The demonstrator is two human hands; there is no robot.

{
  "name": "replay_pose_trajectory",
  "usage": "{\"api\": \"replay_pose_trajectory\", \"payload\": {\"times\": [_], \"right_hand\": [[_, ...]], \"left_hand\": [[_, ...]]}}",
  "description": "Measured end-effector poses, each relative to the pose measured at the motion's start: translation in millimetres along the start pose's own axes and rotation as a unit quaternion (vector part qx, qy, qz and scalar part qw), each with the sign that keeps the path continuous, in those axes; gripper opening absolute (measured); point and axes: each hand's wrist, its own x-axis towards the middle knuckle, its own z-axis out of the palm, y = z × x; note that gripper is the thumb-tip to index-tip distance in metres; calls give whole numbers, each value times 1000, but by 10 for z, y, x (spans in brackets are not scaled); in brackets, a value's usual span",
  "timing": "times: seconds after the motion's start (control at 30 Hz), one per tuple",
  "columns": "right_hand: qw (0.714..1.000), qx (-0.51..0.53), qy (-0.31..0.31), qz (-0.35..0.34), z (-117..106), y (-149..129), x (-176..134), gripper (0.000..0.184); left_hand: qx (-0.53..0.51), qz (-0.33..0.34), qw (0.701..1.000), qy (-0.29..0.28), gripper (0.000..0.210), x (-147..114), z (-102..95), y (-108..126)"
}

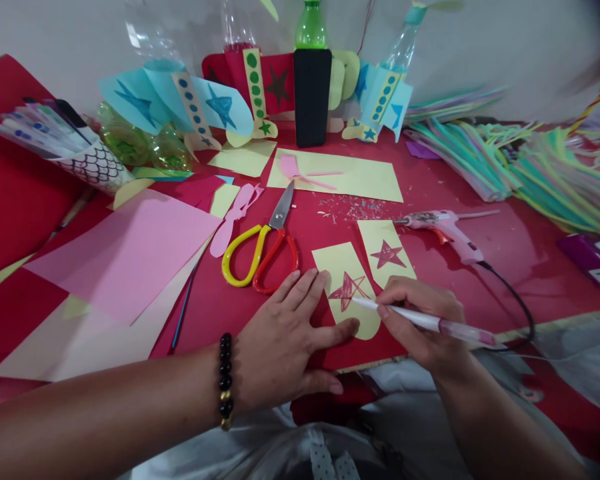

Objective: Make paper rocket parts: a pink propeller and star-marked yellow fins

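Observation:
My right hand (423, 320) grips a white marker pen (420, 319) with a pinkish-red end. Its tip touches a half-coloured red star on a pale yellow paper piece (365, 327) with a rounded lower end. My left hand (300, 327) lies flat with fingers spread, the index fingertip on that paper's lower edge and the others at its left side. A second yellow paper piece (403, 267) with a filled red star lies just beyond my right hand. Scissors (282, 217) with one yellow and one red handle rest past my left fingertips, blades pointing away.
A pink glue gun (455, 237) with a black cord lies at the right. Pink paper (135, 247) and a paper cone of pens (97, 163) are at the left. Decorated bottles and a black phone (312, 97) stand behind; bundled pastel strips (470, 157) lie back right.

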Motion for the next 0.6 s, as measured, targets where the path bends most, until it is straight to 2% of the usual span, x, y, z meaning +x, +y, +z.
{"api": "replay_pose_trajectory", "payload": {"times": [0.07,0.2,0.33,0.47,0.6], "right_hand": [[1000,5,-7,-1,-6,0,-6,6],[999,-23,29,8,0,6,-4,8],[1000,16,-15,-8,3,8,-4,6],[999,-19,30,9,2,6,-15,8],[999,28,-19,-14,6,14,-21,9]], "left_hand": [[2,0,1000,0,72,5,3,-4],[5,-5,1000,-3,72,7,4,-6],[6,-5,1000,-6,72,-3,-6,2],[10,-5,1000,-4,72,-3,-12,5],[13,-1,1000,-1,74,-2,-3,6]]}}
